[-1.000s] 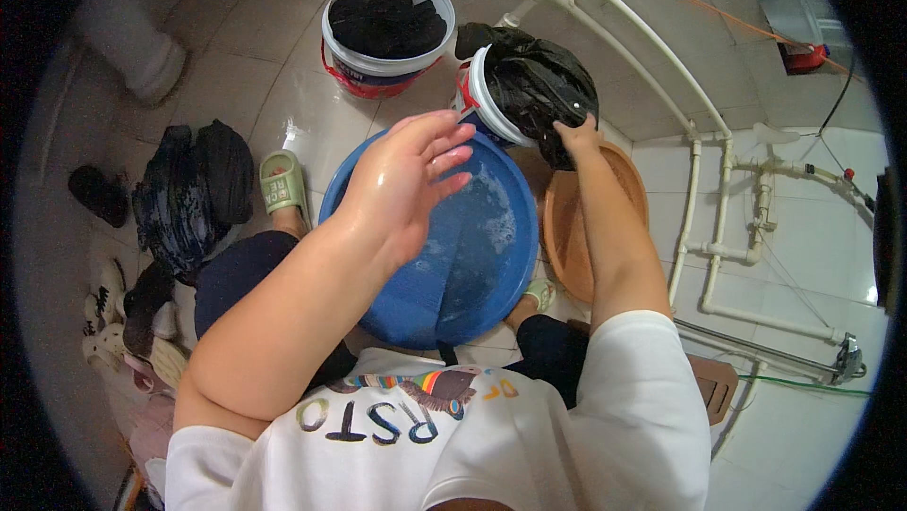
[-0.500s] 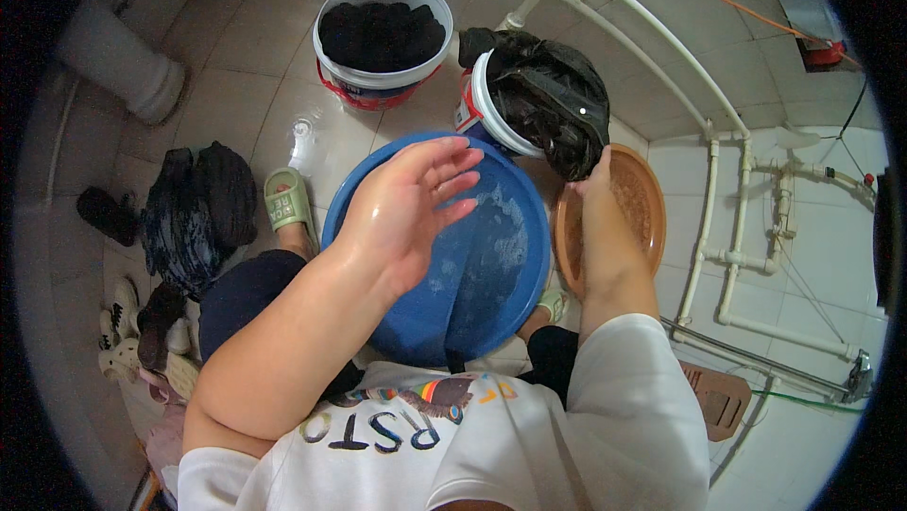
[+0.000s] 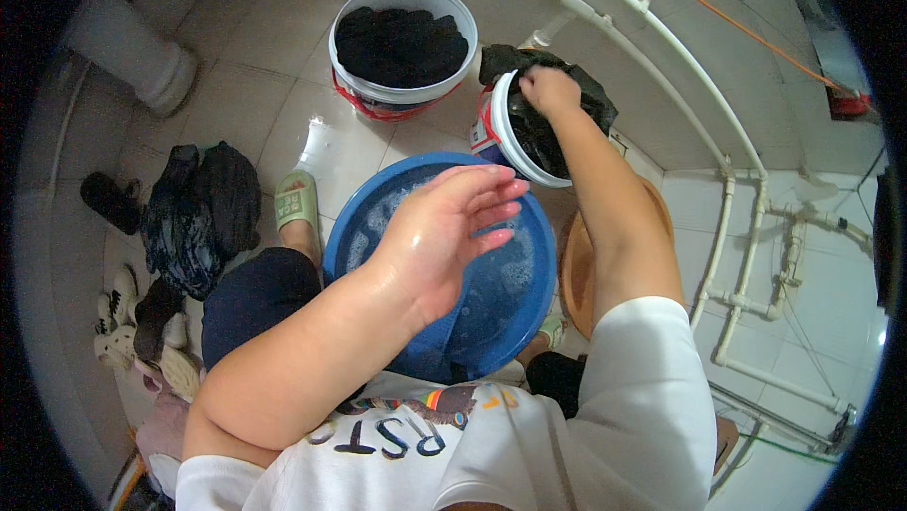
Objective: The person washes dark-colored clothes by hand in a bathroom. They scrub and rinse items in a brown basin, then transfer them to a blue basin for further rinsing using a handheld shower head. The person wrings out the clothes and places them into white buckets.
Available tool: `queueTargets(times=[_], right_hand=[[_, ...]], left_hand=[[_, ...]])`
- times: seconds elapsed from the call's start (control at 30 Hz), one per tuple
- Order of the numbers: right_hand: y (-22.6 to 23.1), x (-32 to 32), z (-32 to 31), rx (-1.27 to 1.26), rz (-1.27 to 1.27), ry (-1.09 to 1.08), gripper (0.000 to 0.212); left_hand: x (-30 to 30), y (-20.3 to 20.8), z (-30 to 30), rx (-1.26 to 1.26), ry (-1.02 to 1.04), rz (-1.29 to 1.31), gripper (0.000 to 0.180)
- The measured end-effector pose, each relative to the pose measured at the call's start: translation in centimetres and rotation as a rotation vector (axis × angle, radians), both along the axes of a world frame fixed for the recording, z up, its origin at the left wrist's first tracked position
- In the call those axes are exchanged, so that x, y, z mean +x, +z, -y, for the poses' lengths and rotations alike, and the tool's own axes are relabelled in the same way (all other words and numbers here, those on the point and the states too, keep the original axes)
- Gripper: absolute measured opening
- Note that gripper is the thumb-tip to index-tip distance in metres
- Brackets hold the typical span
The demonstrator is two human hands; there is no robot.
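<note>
My left hand (image 3: 449,237) is held up over the blue basin (image 3: 529,322), wet, with its fingers apart, slightly bent and holding nothing. Water with patches of foam lies in the basin. My right arm reaches forward to a tilted white-rimmed bucket (image 3: 505,119). There my right hand (image 3: 551,91) is closed at the mouth, on a dark, shiny, crumpled cloth (image 3: 590,100) that fills the bucket and hangs over its far rim. My fingertips are partly hidden by the hand itself.
Another white bucket (image 3: 402,91), full of black cloth (image 3: 402,43), stands farther left. An orange-brown basin (image 3: 576,265) sits partly under my right forearm. Dark wet clothes (image 3: 198,213) and shoes (image 3: 118,346) lie on the left. White pipes (image 3: 746,256) run along the right wall.
My right hand has moved from the near right edge of the dark cloth to the bucket's mouth. The cloth bunches farther back, showing more rim. My left hand stays raised over the basin.
</note>
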State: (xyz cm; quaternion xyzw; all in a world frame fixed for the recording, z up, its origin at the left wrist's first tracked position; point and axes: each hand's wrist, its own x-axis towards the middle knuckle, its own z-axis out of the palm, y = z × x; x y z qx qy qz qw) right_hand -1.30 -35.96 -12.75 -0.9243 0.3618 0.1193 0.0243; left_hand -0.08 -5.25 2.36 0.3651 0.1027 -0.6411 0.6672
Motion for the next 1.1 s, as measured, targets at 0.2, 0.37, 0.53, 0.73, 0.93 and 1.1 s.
queueTargets(times=[0.2, 0.37, 0.53, 0.73, 0.93, 1.1], right_hand=[[-6.6, 2.6, 3.0, -0.193, 0.175, -0.004, 0.057], [-6.5, 2.8, 3.5, 0.031, 0.222, -0.048, 0.038], [-4.6, 2.8, 2.6, -0.114, 0.385, -0.246, 0.025], [-4.4, -6.3, 3.7, -0.272, 0.135, -0.352, 0.032], [-1.1, -1.0, 1.6, -0.016, -0.733, 0.295, 0.031], [1.3, 12.9, -8.5, 0.265, 0.286, 0.432, 0.072]], left_hand=[[0.4, -0.6, 0.4, 0.019, -0.002, 0.014, 0.022], [0.7, -0.5, 0.5, 0.053, 0.004, 0.021, 0.021], [0.6, -0.7, 0.7, 0.033, -0.012, -0.006, 0.022], [1.0, 0.1, 0.2, 0.023, 0.005, 0.018, 0.023], [1.4, 0.3, -0.1, -0.006, -0.004, 0.008, 0.023], [2.1, 0.7, -0.3, 0.017, 0.089, 0.012, 0.02]])
